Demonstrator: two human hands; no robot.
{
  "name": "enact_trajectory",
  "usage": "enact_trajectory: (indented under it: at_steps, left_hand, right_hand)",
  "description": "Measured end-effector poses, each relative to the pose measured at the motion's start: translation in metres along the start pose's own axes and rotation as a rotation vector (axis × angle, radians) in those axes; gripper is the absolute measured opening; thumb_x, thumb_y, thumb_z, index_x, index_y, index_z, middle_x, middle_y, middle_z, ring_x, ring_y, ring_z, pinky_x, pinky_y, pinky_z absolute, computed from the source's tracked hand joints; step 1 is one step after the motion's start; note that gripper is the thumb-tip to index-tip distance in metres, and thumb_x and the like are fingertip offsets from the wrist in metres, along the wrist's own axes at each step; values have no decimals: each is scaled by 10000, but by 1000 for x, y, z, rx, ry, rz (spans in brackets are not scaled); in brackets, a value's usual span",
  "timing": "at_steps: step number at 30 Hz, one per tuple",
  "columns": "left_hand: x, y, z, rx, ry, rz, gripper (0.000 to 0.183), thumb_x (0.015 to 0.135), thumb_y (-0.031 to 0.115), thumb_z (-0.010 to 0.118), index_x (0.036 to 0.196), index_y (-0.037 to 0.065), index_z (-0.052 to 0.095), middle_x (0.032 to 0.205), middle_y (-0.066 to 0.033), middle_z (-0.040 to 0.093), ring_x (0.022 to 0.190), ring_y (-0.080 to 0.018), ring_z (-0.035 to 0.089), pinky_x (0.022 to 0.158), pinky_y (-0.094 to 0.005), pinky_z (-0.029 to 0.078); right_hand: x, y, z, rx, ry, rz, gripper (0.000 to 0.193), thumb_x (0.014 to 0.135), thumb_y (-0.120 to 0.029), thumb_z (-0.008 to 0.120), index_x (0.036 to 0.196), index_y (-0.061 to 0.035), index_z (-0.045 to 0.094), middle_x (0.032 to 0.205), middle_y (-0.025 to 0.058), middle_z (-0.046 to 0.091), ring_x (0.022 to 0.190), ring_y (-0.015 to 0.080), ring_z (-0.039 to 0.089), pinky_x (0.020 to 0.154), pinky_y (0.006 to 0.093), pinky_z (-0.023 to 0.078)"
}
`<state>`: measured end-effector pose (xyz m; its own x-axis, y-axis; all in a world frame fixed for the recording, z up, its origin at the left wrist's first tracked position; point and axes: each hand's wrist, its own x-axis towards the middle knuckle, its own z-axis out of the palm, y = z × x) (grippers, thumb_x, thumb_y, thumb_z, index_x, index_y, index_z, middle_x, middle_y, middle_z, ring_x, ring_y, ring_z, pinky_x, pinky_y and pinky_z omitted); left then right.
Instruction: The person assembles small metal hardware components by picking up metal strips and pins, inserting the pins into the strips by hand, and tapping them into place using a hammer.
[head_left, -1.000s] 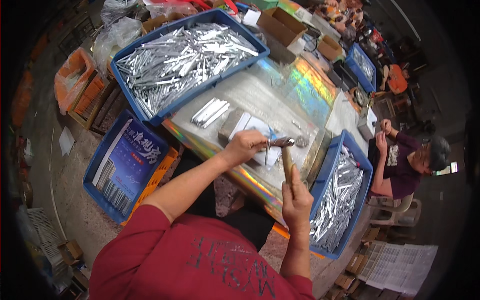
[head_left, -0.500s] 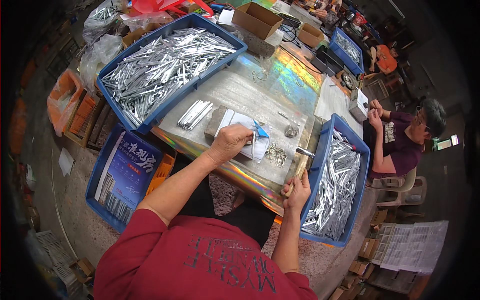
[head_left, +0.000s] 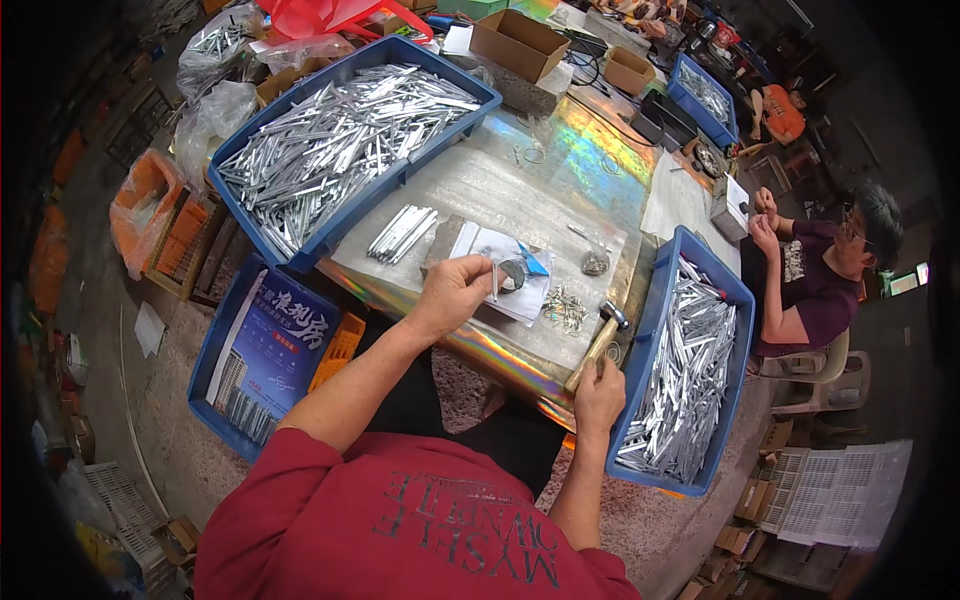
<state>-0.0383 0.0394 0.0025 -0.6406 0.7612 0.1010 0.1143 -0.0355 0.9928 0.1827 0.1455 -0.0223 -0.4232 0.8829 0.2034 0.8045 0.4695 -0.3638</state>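
Observation:
My left hand (head_left: pixel 452 295) is closed, pinching a short thin silvery metal strip (head_left: pixel 495 280) upright between thumb and fingertips. Just beyond it, a dark round piece (head_left: pixel 513 275) and a blue scrap (head_left: pixel 534 262) sit on white paper (head_left: pixel 482 240) over a block. My right hand (head_left: pixel 600 400) is at the table's front edge, fingers closed at the wooden handle of a hammer (head_left: pixel 601 342), whose metal head points away. A thin ring-like shape shows above those fingertips, too small to name. Small metal pins (head_left: pixel 566 310) lie heaped between my hands. Left of the block is a row of metal strips (head_left: pixel 402 233).
Blue bins of silvery strips stand at the far left (head_left: pixel 483 108) and right (head_left: pixel 741 330). A lower blue bin (head_left: pixel 205 385) holds a printed sheet. A wad of grey material (head_left: pixel 595 262) lies on the table. At right a seated person (head_left: pixel 820 270) works with both hands.
My left hand has drawn slightly left with the strip, uncovering the dark round piece. The hammer's head has come down and its handle now slants left of my right fingers. The view has shifted slightly.

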Motion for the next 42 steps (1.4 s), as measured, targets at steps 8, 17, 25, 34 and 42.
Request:
enact_trajectory:
  at_steps: [8, 17, 25, 34, 42]
  left_hand:
    - [-42, 4, 13, 213, -213, 61, 92, 746, 72, 521, 741, -13, 556, 621, -71, 566, 590, -94, 535, 527, -248, 414]
    - [-64, -5, 10, 436, -241, 351, 127, 684, 101, 593, 782, 32, 551, 686, -110, 554, 658, -281, 557, 566, -344, 443]
    - [-66, -10, 3, 506, -143, 551, 128, 653, 88, 605, 764, 55, 549, 656, -74, 537, 611, -240, 546, 532, -316, 441]
    - [-47, -16, -46, 637, 140, 446, 58, 712, 111, 561, 703, 53, 558, 636, -93, 547, 598, -254, 550, 544, -338, 438]
    - [2, -35, -106, 1060, 328, 137, 148, 721, 180, 560, 687, 38, 544, 644, -130, 556, 616, -294, 566, 547, -362, 459]
  right_hand:
    - [-19, -77, -18, 567, -32, -438, 282, 697, -90, 608, 952, 2, 530, 746, 117, 518, 606, 214, 518, 537, 313, 429]
    - [-31, -90, -5, 577, 108, -677, 128, 710, -86, 599, 808, -16, 554, 664, 111, 533, 572, 264, 515, 509, 332, 410]
    - [-35, -93, -2, 989, -79, -170, 178, 821, -156, 514, 756, 7, 543, 562, -3, 445, 508, 42, 366, 446, 170, 281]
    - [-32, -113, -5, 1358, -473, 73, 232, 843, -164, 469, 1000, 6, 486, 663, 15, 483, 472, 30, 363, 408, 149, 285]
    - [-44, -92, -3, 1356, -547, 205, 193, 854, -128, 428, 981, 5, 485, 675, 16, 494, 474, 34, 377, 414, 153, 318]
